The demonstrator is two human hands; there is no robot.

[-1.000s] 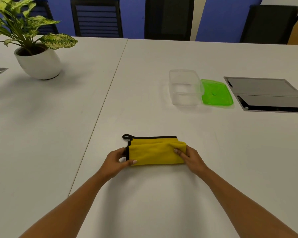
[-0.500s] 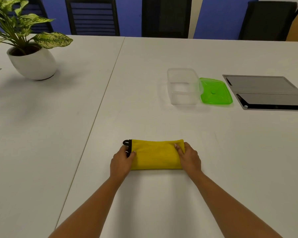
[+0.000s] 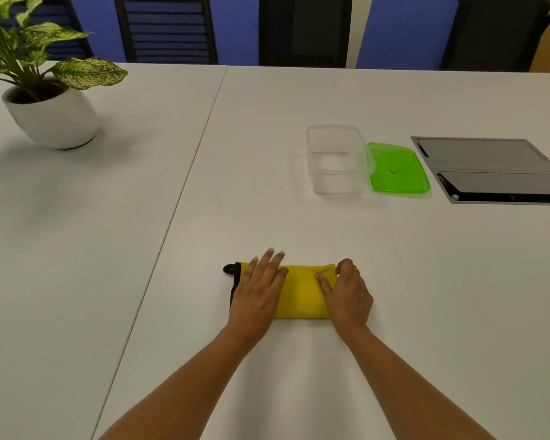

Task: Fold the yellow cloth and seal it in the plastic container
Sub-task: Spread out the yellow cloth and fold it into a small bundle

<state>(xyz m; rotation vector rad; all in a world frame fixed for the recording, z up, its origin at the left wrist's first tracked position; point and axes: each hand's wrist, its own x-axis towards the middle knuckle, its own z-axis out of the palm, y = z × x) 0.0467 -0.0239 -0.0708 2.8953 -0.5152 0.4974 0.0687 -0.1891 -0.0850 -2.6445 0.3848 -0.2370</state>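
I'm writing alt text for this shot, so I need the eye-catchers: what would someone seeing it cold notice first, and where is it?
First the yellow cloth, folded into a strip near the table's front edge, with the left hand flat on one end and the right hand pinching the other. Next the bright green lid, lying beside the empty clear plastic container farther back on the right. A potted plant stands at far left.

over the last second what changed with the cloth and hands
The left hand let go of the yellow cloth edge and now lies flat on it; the far layer was folded under. The right hand still pinches its end. Container and green lid stayed put.
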